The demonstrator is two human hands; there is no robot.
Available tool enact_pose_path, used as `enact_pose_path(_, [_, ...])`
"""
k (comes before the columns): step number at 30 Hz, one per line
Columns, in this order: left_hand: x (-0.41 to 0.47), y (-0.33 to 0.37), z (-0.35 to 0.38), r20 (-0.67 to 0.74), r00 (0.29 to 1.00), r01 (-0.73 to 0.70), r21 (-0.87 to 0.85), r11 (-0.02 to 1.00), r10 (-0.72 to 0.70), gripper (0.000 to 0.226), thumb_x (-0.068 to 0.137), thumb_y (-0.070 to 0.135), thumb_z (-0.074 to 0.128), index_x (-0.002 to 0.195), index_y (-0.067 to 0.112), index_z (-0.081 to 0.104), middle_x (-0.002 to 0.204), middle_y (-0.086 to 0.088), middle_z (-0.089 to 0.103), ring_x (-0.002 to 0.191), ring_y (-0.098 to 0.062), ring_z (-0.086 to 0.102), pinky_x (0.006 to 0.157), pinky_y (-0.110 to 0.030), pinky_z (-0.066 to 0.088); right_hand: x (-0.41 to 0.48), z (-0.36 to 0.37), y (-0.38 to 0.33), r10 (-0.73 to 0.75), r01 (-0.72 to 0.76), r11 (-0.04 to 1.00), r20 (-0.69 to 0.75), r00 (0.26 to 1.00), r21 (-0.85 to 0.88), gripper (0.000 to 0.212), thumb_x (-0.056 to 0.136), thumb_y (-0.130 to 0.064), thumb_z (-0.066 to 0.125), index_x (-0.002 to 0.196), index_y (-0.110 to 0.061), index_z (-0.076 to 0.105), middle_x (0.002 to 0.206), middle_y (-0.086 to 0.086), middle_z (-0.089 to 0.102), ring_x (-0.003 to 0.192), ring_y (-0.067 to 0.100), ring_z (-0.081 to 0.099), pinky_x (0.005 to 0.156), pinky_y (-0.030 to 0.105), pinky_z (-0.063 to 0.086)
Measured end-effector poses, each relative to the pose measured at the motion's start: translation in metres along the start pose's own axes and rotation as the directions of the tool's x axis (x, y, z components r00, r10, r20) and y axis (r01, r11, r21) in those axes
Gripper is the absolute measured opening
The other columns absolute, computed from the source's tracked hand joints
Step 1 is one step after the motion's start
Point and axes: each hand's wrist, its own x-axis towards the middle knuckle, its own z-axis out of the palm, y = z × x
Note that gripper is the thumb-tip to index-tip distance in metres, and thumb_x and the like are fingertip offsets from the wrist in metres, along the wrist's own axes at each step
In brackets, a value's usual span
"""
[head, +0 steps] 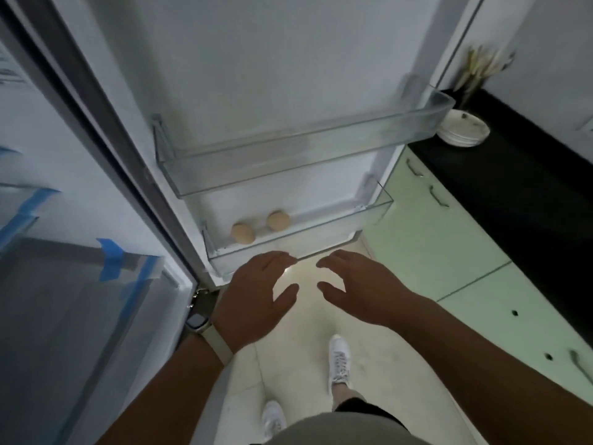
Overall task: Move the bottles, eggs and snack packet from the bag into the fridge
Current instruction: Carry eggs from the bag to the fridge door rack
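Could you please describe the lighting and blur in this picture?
Head view: dim overall; a glare patch on the floor between left hand and right hand; wide-angle lens bends the fridge door; utensil holder at top right is blurred.

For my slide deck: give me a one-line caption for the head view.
Two eggs lie in the fridge door's lower shelf; left hand and right hand hover open, empty, before it.

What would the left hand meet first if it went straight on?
The left hand would probably meet the clear front wall of the lower door shelf; the eggs lie behind it.
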Motion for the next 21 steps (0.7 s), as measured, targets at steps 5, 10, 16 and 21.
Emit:
enact_pose_path(5, [-0.001, 0.022, 0.010, 0.088, 0.987, -0.138, 0.015, 0.990, 0.136, 0.046, 0.088, 0.043, 0.051, 0.124, 0.018, 0.063, 0.124, -0.003, 0.065, 0.115, -0.021, 0.059, 0.095, -0.043, 0.050, -0.046, -0.002, -0.007, 0.103, -0.104, 0.991, -0.021, 0.994, -0.084, 0.045, 0.094, -0.047, 0.051, 0.132, -0.025, 0.053, 0.127, -0.005, 0.058, 0.113, 0.018, 0.055, 0.086, 0.034, 0.049])
enact_pose_path(10, [0.001, 0.056, 0.029, 0.159, 0.948, -0.290, 0.064, 0.955, 0.277, 0.042, 0.089, 0.043, 0.053, 0.122, 0.018, 0.065, 0.122, -0.003, 0.067, 0.112, -0.021, 0.062, 0.092, -0.041, 0.051, -0.097, -0.006, 0.003, 0.222, -0.228, 0.967, -0.063, 0.973, -0.117, 0.045, 0.093, -0.046, 0.051, 0.129, -0.020, 0.056, 0.127, -0.001, 0.058, 0.110, 0.022, 0.056, 0.085, 0.036, 0.050])
enact_pose_path(16, [0.000, 0.113, 0.047, 0.258, 0.903, -0.378, 0.088, 0.922, 0.345, 0.045, 0.090, 0.046, 0.047, 0.122, 0.021, 0.064, 0.124, -0.001, 0.066, 0.114, -0.021, 0.061, 0.095, -0.040, 0.049, -0.162, -0.015, 0.021, 0.336, -0.350, 0.930, -0.131, 0.933, -0.108, 0.046, 0.091, -0.046, 0.051, 0.127, -0.019, 0.058, 0.128, 0.002, 0.059, 0.112, 0.025, 0.057, 0.088, 0.039, 0.050])
enact_pose_path(21, [-0.011, 0.176, 0.076, 0.338, 0.849, -0.455, 0.078, 0.887, 0.406, 0.048, 0.091, 0.049, 0.042, 0.125, 0.022, 0.062, 0.129, 0.000, 0.063, 0.120, -0.022, 0.057, 0.098, -0.041, 0.046, -0.239, -0.024, 0.039, 0.449, -0.472, 0.877, -0.197, 0.872, -0.089, 0.049, 0.094, -0.049, 0.046, 0.135, -0.023, 0.051, 0.143, 0.000, 0.049, 0.129, 0.023, 0.045, 0.103, 0.038, 0.039])
